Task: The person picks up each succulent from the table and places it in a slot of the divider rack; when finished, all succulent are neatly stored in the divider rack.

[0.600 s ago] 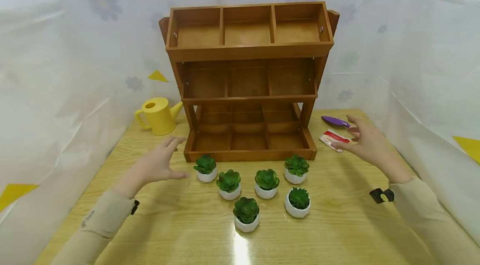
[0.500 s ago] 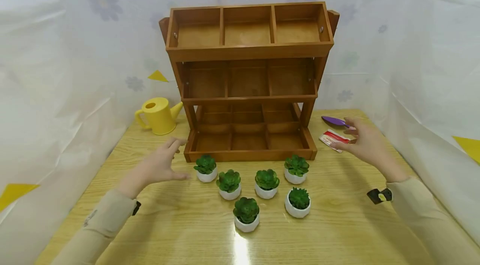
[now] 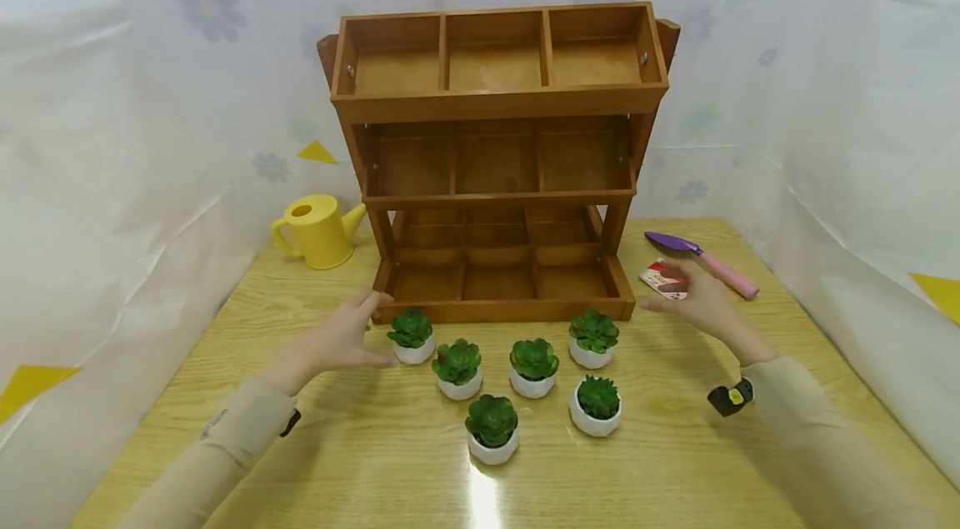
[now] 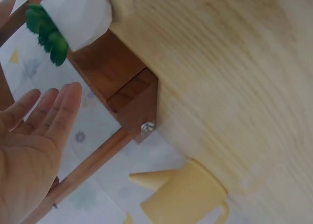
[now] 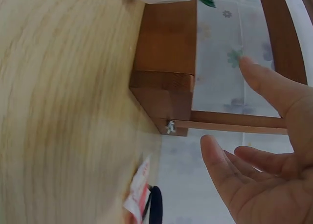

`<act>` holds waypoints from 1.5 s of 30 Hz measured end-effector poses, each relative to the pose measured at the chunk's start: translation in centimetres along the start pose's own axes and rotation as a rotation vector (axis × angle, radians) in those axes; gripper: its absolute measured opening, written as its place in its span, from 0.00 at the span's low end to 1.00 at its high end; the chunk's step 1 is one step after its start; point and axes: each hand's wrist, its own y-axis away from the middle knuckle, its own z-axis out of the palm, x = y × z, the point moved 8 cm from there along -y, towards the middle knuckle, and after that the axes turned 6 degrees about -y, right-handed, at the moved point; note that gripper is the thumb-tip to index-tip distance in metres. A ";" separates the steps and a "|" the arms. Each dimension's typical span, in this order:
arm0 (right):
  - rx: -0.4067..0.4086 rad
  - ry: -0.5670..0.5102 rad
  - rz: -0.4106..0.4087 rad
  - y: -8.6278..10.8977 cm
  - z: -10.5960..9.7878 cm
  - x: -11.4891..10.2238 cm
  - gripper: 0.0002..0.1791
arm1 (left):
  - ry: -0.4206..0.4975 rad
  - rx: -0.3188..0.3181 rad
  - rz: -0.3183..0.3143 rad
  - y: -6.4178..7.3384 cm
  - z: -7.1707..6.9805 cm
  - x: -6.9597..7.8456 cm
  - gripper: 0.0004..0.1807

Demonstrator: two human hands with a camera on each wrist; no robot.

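My left hand (image 3: 336, 343), fingers spread and holding nothing, hovers just left of the leftmost potted succulent (image 3: 412, 336). On the other side my right hand (image 3: 701, 306) hangs above the table, also holding nothing, right of the back right succulent (image 3: 592, 336) and partly over a red and white packet (image 3: 663, 281). More small green succulents in white pots stand between them, such as the front one (image 3: 492, 427) and one in a rounder pot (image 3: 596, 406). In the left wrist view a white pot (image 4: 80, 16) shows beyond the fingertips.
A brown wooden three-tier shelf (image 3: 498, 104) with divided compartments stands behind the plants. At the back left is a yellow watering can (image 3: 321, 233). A trowel (image 3: 723, 272) with purple blade and pink handle lies at the right of the wooden table (image 3: 375, 471).
Both hands have moved inward, the left one rightward toward the leftmost succulent, the right one leftward and slightly down. The trowel's pink handle has come into sight. The plants have stayed put.
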 end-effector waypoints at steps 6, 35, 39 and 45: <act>-0.001 -0.026 0.022 -0.7 1.4 0.6 0.47 | 0.017 -0.016 0.014 -0.7 1.4 0.1 0.44; -0.038 -0.038 0.097 -2.6 5.3 3.2 0.50 | 0.060 -0.024 0.003 -2.3 3.2 -0.7 0.43; -0.031 -0.047 0.087 -2.9 5.6 3.3 0.49 | 0.063 -0.044 -0.017 -2.6 3.6 -1.0 0.44; -0.011 -0.048 0.092 -3.2 5.8 3.1 0.47 | 0.066 -0.047 -0.049 -2.9 3.8 -1.5 0.44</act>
